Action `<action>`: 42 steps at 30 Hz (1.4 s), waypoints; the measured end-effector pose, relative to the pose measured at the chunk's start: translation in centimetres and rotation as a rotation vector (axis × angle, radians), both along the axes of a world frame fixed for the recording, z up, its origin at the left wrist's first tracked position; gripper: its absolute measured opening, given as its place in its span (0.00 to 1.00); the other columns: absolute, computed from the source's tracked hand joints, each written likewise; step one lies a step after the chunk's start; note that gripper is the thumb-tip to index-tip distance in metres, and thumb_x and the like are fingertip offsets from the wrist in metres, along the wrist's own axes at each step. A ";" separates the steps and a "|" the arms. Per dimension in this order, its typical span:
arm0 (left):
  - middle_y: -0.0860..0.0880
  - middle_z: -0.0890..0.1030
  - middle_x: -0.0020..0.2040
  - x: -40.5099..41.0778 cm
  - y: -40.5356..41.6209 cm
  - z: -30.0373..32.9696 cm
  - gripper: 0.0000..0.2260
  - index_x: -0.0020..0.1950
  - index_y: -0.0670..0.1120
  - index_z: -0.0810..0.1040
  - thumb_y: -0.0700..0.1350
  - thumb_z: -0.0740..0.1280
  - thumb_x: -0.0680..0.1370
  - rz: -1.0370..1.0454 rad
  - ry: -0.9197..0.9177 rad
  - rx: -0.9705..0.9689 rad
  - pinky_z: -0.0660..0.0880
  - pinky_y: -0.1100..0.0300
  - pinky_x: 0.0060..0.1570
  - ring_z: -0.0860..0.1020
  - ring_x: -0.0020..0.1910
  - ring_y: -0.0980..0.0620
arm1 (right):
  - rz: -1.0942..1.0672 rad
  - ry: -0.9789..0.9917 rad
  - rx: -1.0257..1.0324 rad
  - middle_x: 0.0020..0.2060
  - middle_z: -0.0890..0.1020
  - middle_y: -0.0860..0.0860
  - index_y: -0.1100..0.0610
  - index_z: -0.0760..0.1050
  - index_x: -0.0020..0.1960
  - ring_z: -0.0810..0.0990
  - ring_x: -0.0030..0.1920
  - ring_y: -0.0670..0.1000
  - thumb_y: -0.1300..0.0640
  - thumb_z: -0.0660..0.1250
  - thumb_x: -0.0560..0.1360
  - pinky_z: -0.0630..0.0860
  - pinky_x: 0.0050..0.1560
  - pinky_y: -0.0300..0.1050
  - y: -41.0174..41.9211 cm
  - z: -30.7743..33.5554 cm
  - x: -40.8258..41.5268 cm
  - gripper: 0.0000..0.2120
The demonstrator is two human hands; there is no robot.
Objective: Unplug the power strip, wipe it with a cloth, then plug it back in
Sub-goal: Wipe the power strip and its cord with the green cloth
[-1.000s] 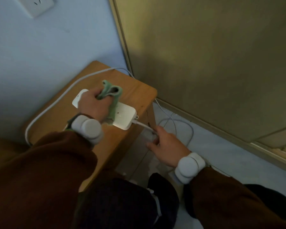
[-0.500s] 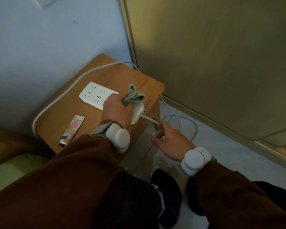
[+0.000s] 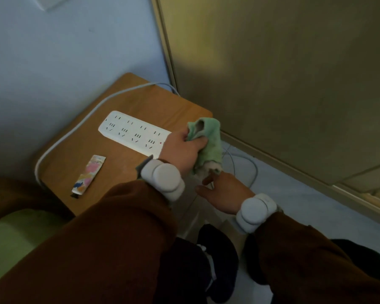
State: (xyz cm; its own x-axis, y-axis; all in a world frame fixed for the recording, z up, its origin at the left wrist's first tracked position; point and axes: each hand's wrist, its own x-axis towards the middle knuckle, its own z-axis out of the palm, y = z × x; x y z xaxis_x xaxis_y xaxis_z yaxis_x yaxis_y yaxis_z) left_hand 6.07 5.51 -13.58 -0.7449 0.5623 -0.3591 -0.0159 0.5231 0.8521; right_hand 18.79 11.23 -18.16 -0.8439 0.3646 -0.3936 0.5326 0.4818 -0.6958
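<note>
**A:** ok so what's different from half a second back? The left hand has slid the green cloth along to the near end of the white power strip. Way more of the strip's top is uncovered now, you can count the socket rows. It's lying flat on the wooden side table, same spot.

**B:** yeah, and the left fingers are curled tight round the bunched cloth, which hangs over the table edge. The right hand sits lower, just under the cloth, fingers loosely out.

**A:** is it pinching the cable? A moment ago it looked like it was.

**B:** can't tell. The cloth hides the strip's end and where the cord comes out, and the fingertips are blurry. The colourful packet on the table hasn't moved.
</note>
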 end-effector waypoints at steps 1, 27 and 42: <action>0.48 0.87 0.49 -0.4 -0.2 0.1 0.11 0.54 0.51 0.85 0.50 0.74 0.73 0.026 -0.032 0.019 0.79 0.46 0.59 0.84 0.51 0.46 | -0.015 0.007 -0.016 0.64 0.74 0.47 0.56 0.65 0.74 0.74 0.65 0.52 0.51 0.63 0.82 0.61 0.43 0.22 0.0 0.0 -0.1 0.23; 0.34 0.79 0.65 -1.8 2.0 8.8 0.17 0.68 0.34 0.74 0.34 0.65 0.79 -0.196 -0.629 0.565 0.83 0.50 0.50 0.81 0.56 0.38 | -0.094 -0.032 -0.076 0.51 0.84 0.52 0.53 0.58 0.76 0.82 0.50 0.52 0.48 0.67 0.79 0.78 0.52 0.48 -0.1 -1.6 -0.5 0.31; 0.48 0.78 0.36 -0.8 5.7 1.2 0.18 0.41 0.43 0.83 0.58 0.73 0.74 -0.432 0.514 -0.407 0.75 0.51 0.44 0.75 0.38 0.51 | -0.036 -0.054 -0.064 0.67 0.76 0.56 0.55 0.56 0.78 0.76 0.65 0.57 0.43 0.66 0.78 0.74 0.64 0.52 0.1 -1.7 -0.4 0.35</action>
State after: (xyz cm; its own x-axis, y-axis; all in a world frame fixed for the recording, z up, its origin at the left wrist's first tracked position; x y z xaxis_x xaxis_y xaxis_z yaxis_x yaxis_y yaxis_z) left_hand 5.23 11.18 -12.39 -0.6186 0.7384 -0.2685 0.6047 0.6656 0.4374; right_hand 18.43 11.38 -19.84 -0.8080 0.3667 -0.4612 0.5859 0.4175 -0.6945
